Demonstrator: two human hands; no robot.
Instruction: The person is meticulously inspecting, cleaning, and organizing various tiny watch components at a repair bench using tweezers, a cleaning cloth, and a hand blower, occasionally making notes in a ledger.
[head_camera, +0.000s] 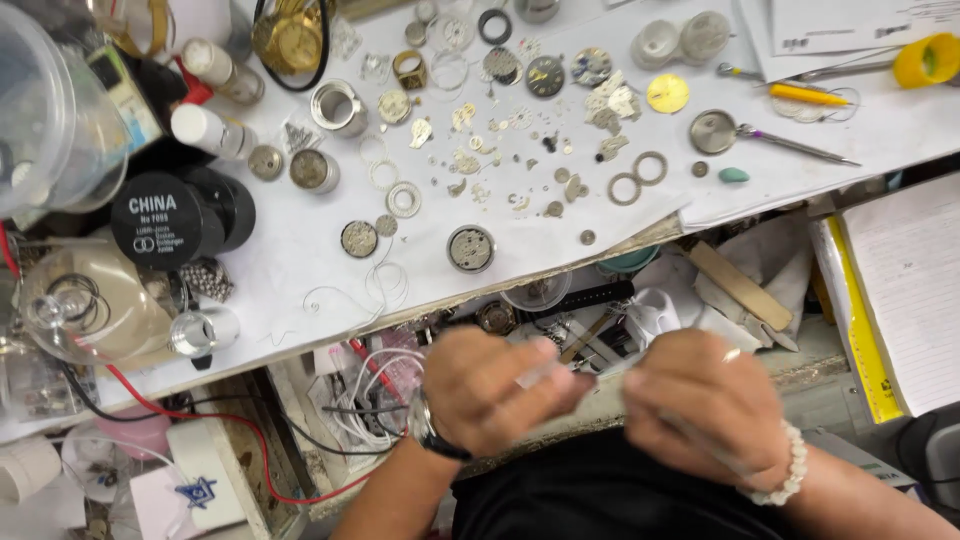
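A thin pale strip (545, 372), blurred, is pinched between both hands below the bench edge. The left hand (490, 390) closes on one end, the right hand (705, 400) fists round the other. Above, watch parts (520, 140) scatter over white paper (300, 240); a black jar (165, 218) stands left.

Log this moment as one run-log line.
left hand: pinching small blurred item | right hand: closed, meeting left | bench paper: scattered watch parts

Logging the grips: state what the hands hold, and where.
Motion blur hides most: left hand and right hand pinch a small pale blurred piece between their fingertips; which part cannot be told.
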